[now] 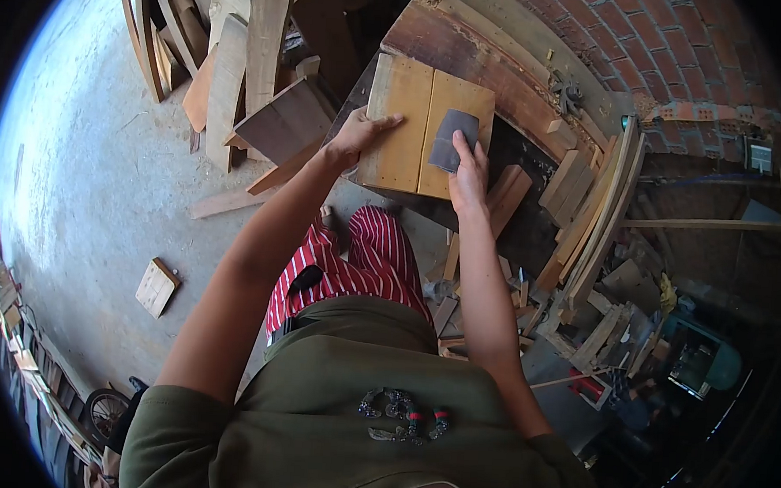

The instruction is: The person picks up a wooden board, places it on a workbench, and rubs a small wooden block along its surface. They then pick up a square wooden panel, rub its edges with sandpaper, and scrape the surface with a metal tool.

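Observation:
A square yellowish wooden panel (pixel 404 156), with a seam down its middle, rests over the near end of a worn wooden workbench (pixel 471 49). My left hand (pixel 365 132) grips the panel's left edge, thumb lying on its top face. In my right hand (pixel 469 169) is a grey sheet of sandpaper (pixel 453 139), pressed flat on the panel's right half with the thumb over it. The remaining fingers of both hands are partly hidden.
Boards and curved wooden pieces (pixel 245 68) lean at the upper left. Wood strips (pixel 578 201) lie right of the panel, below a brick wall (pixel 666 46). A small wooden block (pixel 157 287) sits on the concrete floor (pixel 84 184). Scraps and a teal machine (pixel 703 353) crowd the lower right.

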The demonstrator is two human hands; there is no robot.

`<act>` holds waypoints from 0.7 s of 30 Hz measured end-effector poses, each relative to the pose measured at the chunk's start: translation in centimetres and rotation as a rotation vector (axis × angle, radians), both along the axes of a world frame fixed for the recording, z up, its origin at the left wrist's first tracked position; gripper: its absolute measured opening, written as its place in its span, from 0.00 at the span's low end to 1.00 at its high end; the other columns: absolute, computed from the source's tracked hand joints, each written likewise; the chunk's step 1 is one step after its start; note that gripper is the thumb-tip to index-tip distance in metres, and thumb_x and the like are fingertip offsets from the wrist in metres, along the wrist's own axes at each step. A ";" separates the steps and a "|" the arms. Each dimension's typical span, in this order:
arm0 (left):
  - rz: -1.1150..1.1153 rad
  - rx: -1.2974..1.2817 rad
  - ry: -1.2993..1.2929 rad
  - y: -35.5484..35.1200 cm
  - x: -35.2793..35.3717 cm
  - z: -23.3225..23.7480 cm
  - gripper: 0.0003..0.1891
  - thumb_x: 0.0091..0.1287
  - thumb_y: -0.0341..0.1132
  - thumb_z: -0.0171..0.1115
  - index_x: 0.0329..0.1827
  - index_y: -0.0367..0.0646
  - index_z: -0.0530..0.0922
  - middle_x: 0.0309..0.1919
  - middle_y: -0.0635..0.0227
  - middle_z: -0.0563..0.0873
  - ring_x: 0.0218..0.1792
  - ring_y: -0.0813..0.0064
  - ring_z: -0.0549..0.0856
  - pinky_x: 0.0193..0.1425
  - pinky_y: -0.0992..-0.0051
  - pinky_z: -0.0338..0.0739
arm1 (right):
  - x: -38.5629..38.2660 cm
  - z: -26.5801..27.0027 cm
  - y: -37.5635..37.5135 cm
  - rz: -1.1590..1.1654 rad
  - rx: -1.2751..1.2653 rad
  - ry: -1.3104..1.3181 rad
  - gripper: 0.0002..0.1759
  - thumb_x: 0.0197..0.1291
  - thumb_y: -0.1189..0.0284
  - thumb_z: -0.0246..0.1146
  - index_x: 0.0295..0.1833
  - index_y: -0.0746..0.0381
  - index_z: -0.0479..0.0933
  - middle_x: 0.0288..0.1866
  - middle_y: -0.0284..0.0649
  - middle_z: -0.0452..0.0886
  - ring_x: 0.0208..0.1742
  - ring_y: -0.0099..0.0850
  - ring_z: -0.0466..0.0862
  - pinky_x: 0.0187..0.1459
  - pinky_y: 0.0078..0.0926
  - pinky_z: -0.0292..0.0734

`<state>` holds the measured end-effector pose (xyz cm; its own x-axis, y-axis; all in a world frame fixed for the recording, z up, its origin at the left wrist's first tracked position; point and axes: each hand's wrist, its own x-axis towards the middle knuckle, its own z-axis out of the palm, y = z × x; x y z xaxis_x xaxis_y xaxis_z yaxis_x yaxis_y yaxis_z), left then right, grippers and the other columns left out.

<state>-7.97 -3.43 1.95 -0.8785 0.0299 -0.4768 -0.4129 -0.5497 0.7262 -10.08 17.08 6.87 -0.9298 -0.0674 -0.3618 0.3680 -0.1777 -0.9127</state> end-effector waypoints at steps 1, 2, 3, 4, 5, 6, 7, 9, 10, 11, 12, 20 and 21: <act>-0.003 -0.009 -0.005 -0.2 0.0 0.1 0.18 0.67 0.37 0.72 0.53 0.34 0.81 0.43 0.60 0.89 0.38 0.70 0.90 0.44 0.68 0.87 | 0.1 0.2 -0.1 -0.027 -0.048 -0.017 0.23 0.69 0.62 0.67 0.61 0.66 0.76 0.55 0.39 0.82 0.53 0.27 0.81 0.57 0.26 0.76; 0.006 -0.029 0.013 -0.1 0.1 0.1 0.18 0.67 0.37 0.72 0.53 0.34 0.81 0.43 0.60 0.89 0.38 0.71 0.90 0.44 0.69 0.87 | 0.2 0.4 -0.1 -0.035 -0.054 -0.023 0.23 0.69 0.62 0.67 0.61 0.66 0.76 0.55 0.39 0.82 0.53 0.27 0.81 0.57 0.26 0.76; 0.013 -0.045 0.034 0.1 0.2 0.3 0.19 0.67 0.38 0.72 0.53 0.33 0.81 0.42 0.60 0.89 0.37 0.71 0.90 0.43 0.70 0.87 | 0.1 0.6 0.1 -0.032 -0.096 -0.057 0.24 0.68 0.64 0.67 0.63 0.65 0.74 0.56 0.39 0.81 0.55 0.28 0.81 0.60 0.29 0.76; 0.006 -0.048 0.031 0.2 0.2 0.6 0.19 0.67 0.38 0.72 0.53 0.33 0.81 0.42 0.60 0.89 0.37 0.71 0.90 0.43 0.70 0.87 | 0.0 0.7 0.3 -0.028 -0.138 -0.088 0.25 0.68 0.67 0.67 0.66 0.65 0.71 0.57 0.39 0.80 0.57 0.30 0.81 0.62 0.32 0.77; 0.005 -0.043 0.023 0.1 0.2 0.8 0.19 0.67 0.37 0.72 0.54 0.33 0.81 0.43 0.60 0.89 0.37 0.72 0.90 0.43 0.70 0.87 | 0.0 0.6 0.6 -0.031 -0.141 -0.090 0.25 0.68 0.67 0.67 0.66 0.65 0.71 0.57 0.39 0.80 0.57 0.30 0.81 0.62 0.32 0.77; 0.011 -0.040 0.014 0.1 0.3 0.9 0.19 0.67 0.37 0.72 0.54 0.33 0.80 0.43 0.60 0.89 0.37 0.72 0.90 0.43 0.70 0.87 | -0.1 0.5 0.8 -0.019 -0.193 -0.085 0.24 0.69 0.68 0.65 0.66 0.66 0.70 0.58 0.42 0.80 0.58 0.33 0.82 0.62 0.34 0.78; 0.022 -0.046 0.012 0.2 0.3 1.0 0.19 0.67 0.37 0.72 0.54 0.33 0.80 0.43 0.60 0.89 0.37 0.72 0.90 0.43 0.70 0.87 | -0.3 0.4 0.8 0.001 -0.247 -0.079 0.24 0.70 0.68 0.64 0.67 0.67 0.69 0.59 0.45 0.80 0.59 0.36 0.82 0.63 0.36 0.79; 0.029 -0.089 0.028 0.2 0.4 1.0 0.20 0.66 0.38 0.73 0.54 0.33 0.80 0.43 0.61 0.89 0.38 0.73 0.90 0.44 0.71 0.86 | -0.9 0.6 1.3 0.009 -0.318 -0.124 0.23 0.72 0.68 0.62 0.66 0.68 0.69 0.58 0.47 0.81 0.57 0.39 0.83 0.62 0.39 0.80; 0.045 -0.101 0.026 0.1 0.4 0.9 0.20 0.66 0.38 0.73 0.54 0.33 0.80 0.43 0.61 0.89 0.38 0.73 0.90 0.44 0.71 0.86 | -1.3 0.8 1.5 0.004 -0.380 -0.166 0.22 0.73 0.68 0.61 0.65 0.70 0.69 0.57 0.50 0.81 0.56 0.42 0.84 0.60 0.42 0.82; 0.043 -0.195 0.056 0.1 0.5 0.8 0.22 0.66 0.39 0.73 0.55 0.33 0.79 0.43 0.62 0.89 0.39 0.73 0.90 0.45 0.71 0.86 | -1.7 0.9 1.8 0.006 -0.412 -0.190 0.23 0.73 0.69 0.60 0.65 0.72 0.68 0.57 0.53 0.81 0.55 0.46 0.85 0.60 0.44 0.83; 0.040 -0.288 0.086 0.3 0.5 1.1 0.23 0.66 0.41 0.73 0.56 0.33 0.78 0.42 0.63 0.89 0.39 0.74 0.89 0.45 0.72 0.86 | -1.9 0.9 1.9 0.020 -0.419 -0.193 0.23 0.73 0.69 0.60 0.65 0.72 0.68 0.57 0.53 0.81 0.55 0.46 0.85 0.60 0.44 0.83; -0.337 -1.890 0.407 4.9 3.1 4.6 0.39 0.68 0.62 0.56 0.79 0.53 0.63 0.81 0.68 0.59 0.81 0.63 0.56 0.83 0.47 0.39 | -2.6 1.1 2.7 0.154 -0.452 -0.317 0.23 0.74 0.68 0.59 0.67 0.69 0.68 0.58 0.51 0.81 0.57 0.41 0.84 0.61 0.40 0.82; -0.381 -1.811 0.394 5.7 3.1 5.2 0.37 0.69 0.58 0.58 0.79 0.56 0.63 0.81 0.76 0.60 0.81 0.67 0.57 0.83 0.49 0.42 | -2.6 1.2 2.7 0.163 -0.449 -0.314 0.23 0.74 0.67 0.59 0.67 0.69 0.68 0.58 0.51 0.80 0.57 0.41 0.84 0.61 0.40 0.81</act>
